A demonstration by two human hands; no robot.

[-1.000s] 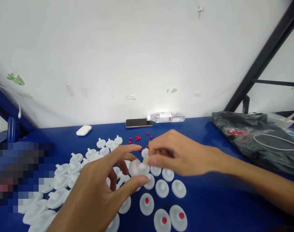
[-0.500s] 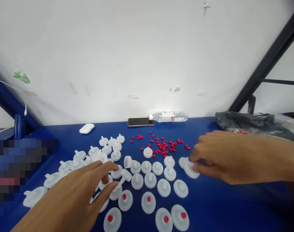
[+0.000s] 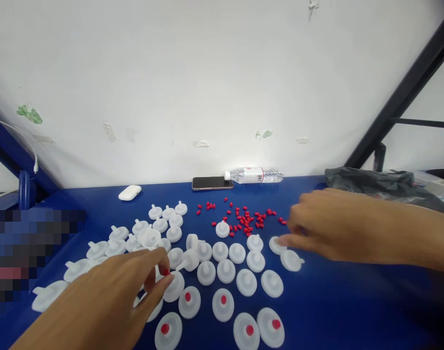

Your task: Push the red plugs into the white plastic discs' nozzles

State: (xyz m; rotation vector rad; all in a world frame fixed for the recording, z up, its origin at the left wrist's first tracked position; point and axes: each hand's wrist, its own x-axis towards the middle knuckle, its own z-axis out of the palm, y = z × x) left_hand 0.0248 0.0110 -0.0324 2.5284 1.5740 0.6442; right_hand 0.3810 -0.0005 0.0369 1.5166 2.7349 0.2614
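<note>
Many white round plastic caps with a centre stem (image 3: 225, 270) lie on a blue table (image 3: 334, 301). Several of the nearest caps (image 3: 223, 304) carry a small red plug. Loose red plugs (image 3: 248, 218) are scattered behind them. My left hand (image 3: 112, 296) pinches its thumb and fingers around a white cap (image 3: 173, 286) with a red plug at the fingertips. My right hand (image 3: 327, 226) reaches in from the right, fingertips curled down on a white cap (image 3: 277, 244), with another cap (image 3: 292, 260) lying just beside it.
A phone (image 3: 212, 183) and a lying water bottle (image 3: 254, 175) rest against the white wall. A white earbud case (image 3: 130, 192) sits at back left, a dark plastic bag (image 3: 378, 183) at right. A black diagonal frame bar (image 3: 400, 92) rises on the right. A blurred patch covers the left edge.
My right hand set a white cap down at the right and shifted its fingertips to the cap beside it. My left hand closed on a cap with a red plug.
</note>
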